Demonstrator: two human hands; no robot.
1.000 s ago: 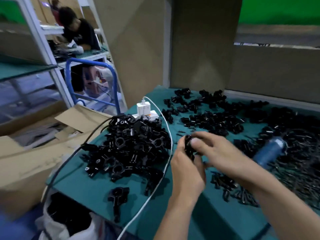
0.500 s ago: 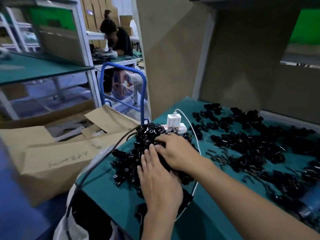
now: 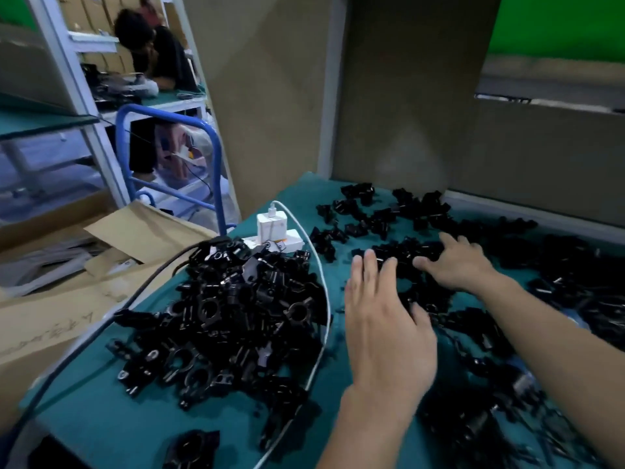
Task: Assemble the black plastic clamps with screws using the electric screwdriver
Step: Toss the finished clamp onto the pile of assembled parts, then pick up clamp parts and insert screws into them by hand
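Head view: both hands have swung off the heap of clamps [image 3: 230, 316] at the left, where they were pressed down half a second ago, and over to the right side of the tabletop [image 3: 111, 418]. The piece they held between them a second ago is gone from them. My read is that one unit is done and the hunt for the next is on.

The left hand [image 3: 385, 336] hovers palm down with straight fingers, its grip apart and holding nothing. The right hand [image 3: 456, 262] has its fingers spread, tips touching the loose clamp parts [image 3: 406, 255], with nothing pinched yet.

The clamps are glossy black plastic with round bores and small lugs. They're tangled thick in the heap, which is fenced off by the white cable [image 3: 318, 265], and scattered thinner under the hands. I can't clearly pick out the screwdriver in the blur at lower right.
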